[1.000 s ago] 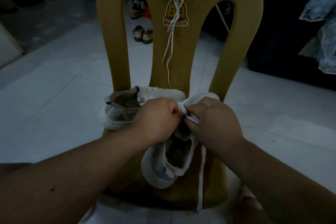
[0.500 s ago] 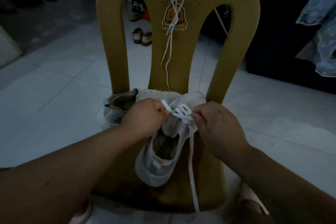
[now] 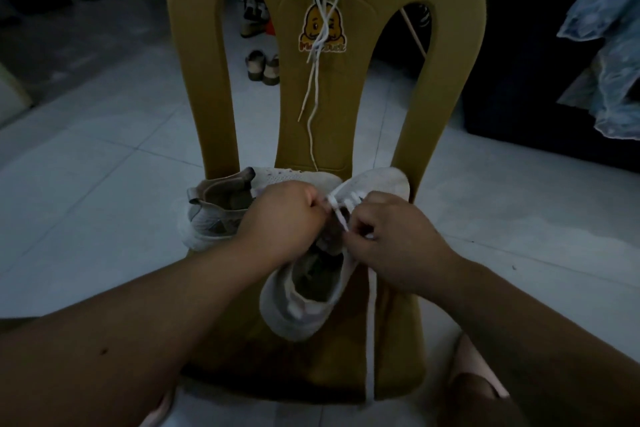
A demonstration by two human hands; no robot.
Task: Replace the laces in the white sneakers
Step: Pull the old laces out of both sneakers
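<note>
Two white sneakers lie on the seat of a yellow plastic chair (image 3: pixel 450 45). The nearer sneaker (image 3: pixel 298 308) points away from me, heel toward me, with a white lace (image 3: pixel 372 322) crossed through its upper eyelets and one end trailing down over the seat's front. My left hand (image 3: pixel 280 218) pinches the lace at the sneaker's left eyelets. My right hand (image 3: pixel 391 239) pinches the same lace on the right side. The second sneaker (image 3: pixel 221 208) lies on its side behind my left hand. Other white laces (image 3: pixel 313 97) hang down the chair's backrest.
The chair stands on a pale tiled floor (image 3: pixel 104 156). Sandals (image 3: pixel 263 68) sit on the floor behind the backrest. Dark furniture and hanging blue cloth (image 3: pixel 602 45) fill the right side. My knee shows at the bottom right.
My hands have spread slightly apart, then my right hand moved down along the right eyelets. More of the crossed lace shows between them. The sneaker has shifted a little.
</note>
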